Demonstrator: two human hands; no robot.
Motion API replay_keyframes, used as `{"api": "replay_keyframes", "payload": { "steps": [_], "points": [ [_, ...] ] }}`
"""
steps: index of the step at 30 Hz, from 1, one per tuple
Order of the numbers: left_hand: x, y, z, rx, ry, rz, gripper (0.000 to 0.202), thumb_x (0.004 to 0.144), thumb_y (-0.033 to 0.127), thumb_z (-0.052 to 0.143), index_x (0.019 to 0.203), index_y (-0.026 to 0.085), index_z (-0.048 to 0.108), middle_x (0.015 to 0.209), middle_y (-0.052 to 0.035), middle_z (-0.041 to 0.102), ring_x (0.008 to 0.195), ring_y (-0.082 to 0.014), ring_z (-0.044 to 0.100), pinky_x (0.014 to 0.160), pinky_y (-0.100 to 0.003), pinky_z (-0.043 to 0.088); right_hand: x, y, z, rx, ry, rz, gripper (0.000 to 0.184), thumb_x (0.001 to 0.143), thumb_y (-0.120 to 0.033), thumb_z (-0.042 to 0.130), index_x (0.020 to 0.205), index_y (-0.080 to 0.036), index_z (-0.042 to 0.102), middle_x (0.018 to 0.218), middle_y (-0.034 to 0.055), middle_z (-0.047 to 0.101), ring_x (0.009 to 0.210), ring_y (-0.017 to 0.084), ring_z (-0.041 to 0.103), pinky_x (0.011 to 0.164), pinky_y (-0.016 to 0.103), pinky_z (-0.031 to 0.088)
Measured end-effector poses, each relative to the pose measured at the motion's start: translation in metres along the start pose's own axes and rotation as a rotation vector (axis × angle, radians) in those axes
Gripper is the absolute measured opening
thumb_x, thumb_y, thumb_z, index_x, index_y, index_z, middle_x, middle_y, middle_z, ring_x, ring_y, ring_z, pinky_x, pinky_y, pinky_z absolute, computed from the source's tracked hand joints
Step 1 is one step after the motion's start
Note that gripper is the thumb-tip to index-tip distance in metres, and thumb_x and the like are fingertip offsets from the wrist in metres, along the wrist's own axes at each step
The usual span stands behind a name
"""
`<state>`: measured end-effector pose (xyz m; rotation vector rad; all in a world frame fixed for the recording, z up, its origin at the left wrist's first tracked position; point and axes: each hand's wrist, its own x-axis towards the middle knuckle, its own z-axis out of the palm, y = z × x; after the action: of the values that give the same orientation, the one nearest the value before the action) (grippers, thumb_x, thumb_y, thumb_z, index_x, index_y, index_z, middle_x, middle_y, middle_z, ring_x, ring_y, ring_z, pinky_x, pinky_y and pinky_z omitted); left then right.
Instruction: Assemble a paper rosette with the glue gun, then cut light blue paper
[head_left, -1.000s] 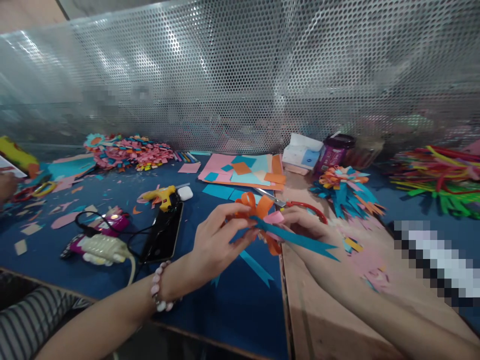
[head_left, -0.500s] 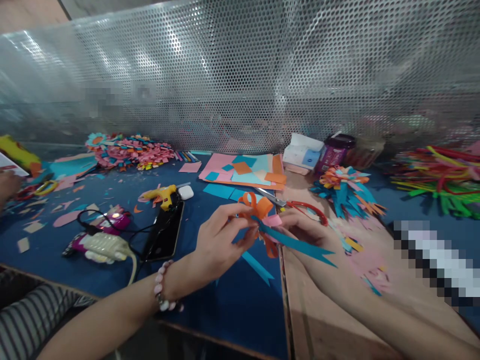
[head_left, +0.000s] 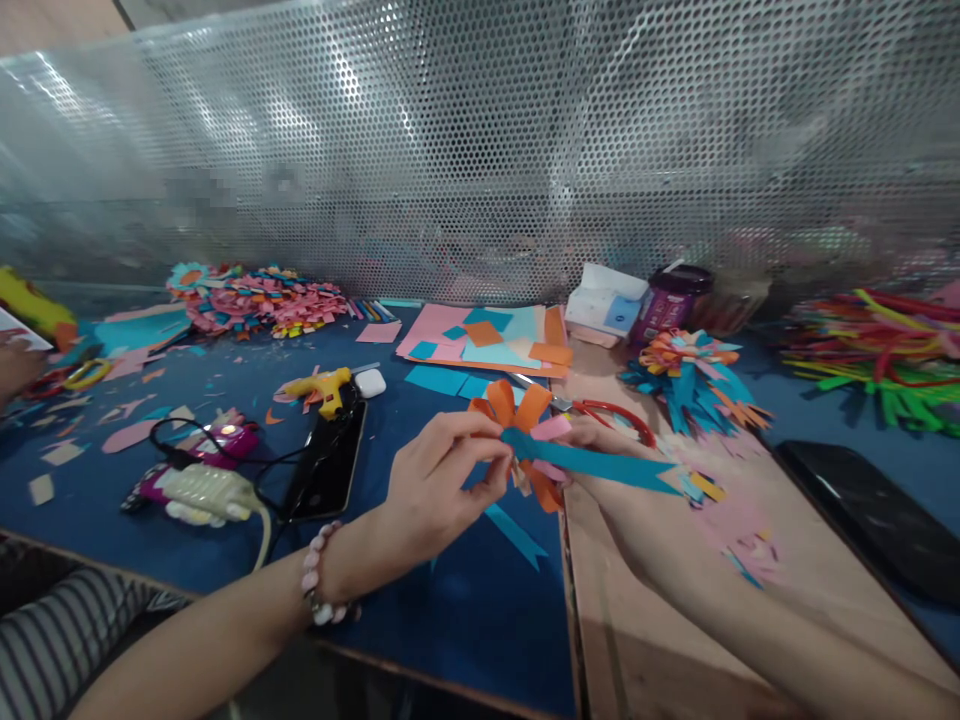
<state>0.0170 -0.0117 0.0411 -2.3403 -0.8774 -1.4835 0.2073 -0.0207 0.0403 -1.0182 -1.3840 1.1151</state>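
Observation:
Between my hands is a paper flower [head_left: 531, 402] with looped orange petals and small pink pieces. A blue paper strip [head_left: 600, 462] with a notched end stretches rightward across its front. My left hand [head_left: 446, 470], wearing a beaded bracelet, pinches the strip's inner end at the flower's middle. Behind the strip, my right hand [head_left: 604, 455] is closed at the flower's right side; its fingertips are partly hidden. Another blue notched strip [head_left: 517, 538] shows below the flower. Red-handled scissors [head_left: 619, 415] lie just beyond my right hand.
A yellow glue gun [head_left: 322, 388] rests by a black phone [head_left: 330, 465] at left, with a corded power strip [head_left: 206, 495]. Stacked coloured paper [head_left: 427, 335] lies ahead. Finished paper flowers [head_left: 690, 375] and another phone [head_left: 862, 515] are at right. A co-worker's hand [head_left: 19, 365] is far left.
The flower has turned slightly, showing its orange loops more openly. The blue strip has swung up to lie flatter, and my left hand has shifted slightly left.

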Motion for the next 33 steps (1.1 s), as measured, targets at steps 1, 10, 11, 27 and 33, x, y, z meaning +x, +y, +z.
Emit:
{"api": "replay_keyframes", "payload": {
  "steps": [1,10,11,27,33],
  "points": [
    [0.0,0.0,-0.001,-0.014,0.001,-0.002,0.012,0.079,0.009,0.065,0.087,0.017,0.062,0.091,-0.0036,0.062,0.084,-0.013,0.063,0.077,-0.023,0.054,0.001,0.001,0.0,0.006,0.002,0.024,0.012,0.076,-0.032,0.072,0.083,-0.023,0.067,0.084,-0.0014,0.065,0.074,0.014,0.058,0.065,0.025,0.046],
    [-0.002,0.0,-0.001,-0.437,-0.153,-0.201,0.017,0.077,0.002,0.061,0.084,0.017,0.054,0.098,-0.0051,0.068,0.064,-0.0067,0.058,0.053,-0.017,0.046,0.005,0.007,-0.003,0.145,-0.01,0.003,0.006,0.075,-0.025,0.073,0.079,-0.025,0.069,0.071,-0.0038,0.066,0.066,0.012,0.061,0.063,0.023,0.048],
    [-0.003,0.0,0.0,-0.475,-0.16,-0.24,0.018,0.078,0.002,0.06,0.083,0.017,0.053,0.097,-0.0048,0.068,0.063,-0.0063,0.056,0.051,-0.017,0.044,0.005,0.007,-0.003,0.162,-0.017,0.003,0.005,0.076,-0.025,0.073,0.079,-0.025,0.069,0.068,-0.0042,0.065,0.064,0.012,0.06,0.061,0.022,0.048],
    [-0.007,-0.008,0.001,-0.678,-0.173,-0.416,0.019,0.08,0.003,0.058,0.086,0.019,0.049,0.091,-0.0014,0.058,0.068,-0.0085,0.056,0.053,-0.018,0.042,0.005,0.011,-0.002,0.069,0.012,0.093,0.022,0.073,-0.033,0.075,0.093,-0.024,0.07,0.073,-0.0025,0.066,0.066,0.014,0.06,0.063,0.027,0.047],
    [-0.006,-0.01,0.002,-0.674,-0.166,-0.408,0.021,0.08,0.003,0.06,0.087,0.019,0.049,0.09,-0.0004,0.056,0.06,-0.0056,0.05,0.048,-0.016,0.038,0.002,0.008,-0.003,0.011,0.02,0.065,0.017,0.075,-0.033,0.074,0.088,-0.023,0.068,0.072,-0.0028,0.064,0.064,0.013,0.056,0.06,0.026,0.044]
  ]
}}
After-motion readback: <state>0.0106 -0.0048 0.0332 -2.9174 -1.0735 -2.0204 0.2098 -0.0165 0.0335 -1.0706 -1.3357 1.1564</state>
